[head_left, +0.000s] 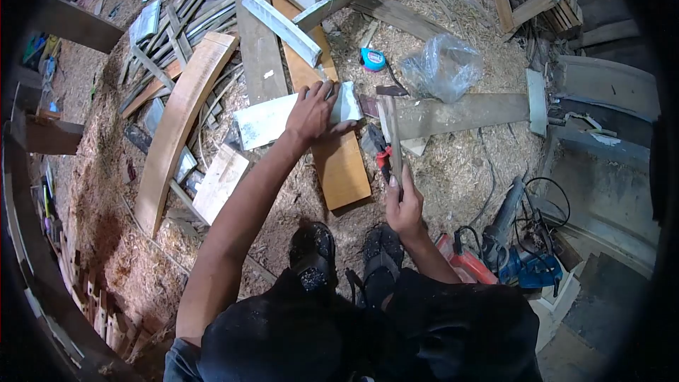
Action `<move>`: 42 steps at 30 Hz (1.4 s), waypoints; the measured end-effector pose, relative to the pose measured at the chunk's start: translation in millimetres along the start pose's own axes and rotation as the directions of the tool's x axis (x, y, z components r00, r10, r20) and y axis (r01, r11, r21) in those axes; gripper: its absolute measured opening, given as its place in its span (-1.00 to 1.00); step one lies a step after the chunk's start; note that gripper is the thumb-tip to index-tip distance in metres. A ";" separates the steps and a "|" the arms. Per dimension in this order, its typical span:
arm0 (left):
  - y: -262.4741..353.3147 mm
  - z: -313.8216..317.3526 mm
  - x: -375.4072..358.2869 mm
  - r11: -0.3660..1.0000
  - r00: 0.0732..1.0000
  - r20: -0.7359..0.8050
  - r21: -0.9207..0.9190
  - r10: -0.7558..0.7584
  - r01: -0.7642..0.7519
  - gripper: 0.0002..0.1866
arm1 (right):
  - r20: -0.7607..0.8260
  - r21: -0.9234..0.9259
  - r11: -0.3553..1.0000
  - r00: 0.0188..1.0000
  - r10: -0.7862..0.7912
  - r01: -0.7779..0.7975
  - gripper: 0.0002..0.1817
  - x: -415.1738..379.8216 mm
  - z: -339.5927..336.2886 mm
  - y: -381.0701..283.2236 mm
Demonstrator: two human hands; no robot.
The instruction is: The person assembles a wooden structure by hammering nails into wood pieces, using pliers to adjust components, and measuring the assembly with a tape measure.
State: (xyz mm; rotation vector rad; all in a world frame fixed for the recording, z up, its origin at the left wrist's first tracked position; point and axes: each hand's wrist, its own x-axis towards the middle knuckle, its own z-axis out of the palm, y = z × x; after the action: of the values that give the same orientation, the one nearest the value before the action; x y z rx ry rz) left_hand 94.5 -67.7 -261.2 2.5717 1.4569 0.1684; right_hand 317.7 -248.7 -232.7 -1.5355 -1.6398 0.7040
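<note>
My left hand (313, 112) presses on a short white-painted board (265, 122), its fingers bent over the far edge and its thumb stretched to the right. That board lies across an orange-brown plank (342, 173) on the ground. My right hand (405, 206) is closed around a narrow wooden stick (395, 131) that points away from me; I cannot make out what its far end is. Close beside the stick lies a tool with a red and black handle (382, 160). A blue tape measure (372, 60) rests beyond the boards.
Sawdust and shavings cover the ground. A curved timber piece (185, 117) and stacked strips lie left. White-edged frame pieces (283, 25) lie ahead. A plastic bag (447, 67) is ahead right. Corded power tools (527, 269) sit right of my legs, near a panel (601, 184).
</note>
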 end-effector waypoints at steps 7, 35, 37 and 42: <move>1.2 -1.6 0.7 1.000 1.000 0.005 -0.012 -0.009 0.009 0.03 | -0.009 0.024 0.998 0.999 0.050 -0.050 -0.51 5.4 4.4 -7.9; 2.4 -7.8 4.8 1.000 0.996 0.086 0.018 -0.014 0.012 0.04 | 0.023 0.068 0.982 0.984 0.177 -0.178 -0.57 -0.8 7.3 7.7; -2.0 -8.2 4.7 0.999 0.998 0.035 -0.006 0.042 -0.042 0.02 | 0.088 0.106 0.945 0.950 0.300 -0.308 -0.59 1.4 -1.2 -6.4; -32.2 -29.2 6.8 0.937 0.957 0.107 -0.259 0.270 -0.235 -0.35 | 0.126 0.108 0.988 0.987 0.100 -0.113 -0.62 0.0 -28.3 6.1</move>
State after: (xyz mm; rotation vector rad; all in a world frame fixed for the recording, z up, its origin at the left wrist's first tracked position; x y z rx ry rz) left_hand 65.6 -42.6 -239.5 2.5001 0.9850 0.1829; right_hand 344.5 -251.0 -222.0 -1.5322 -1.5832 0.9485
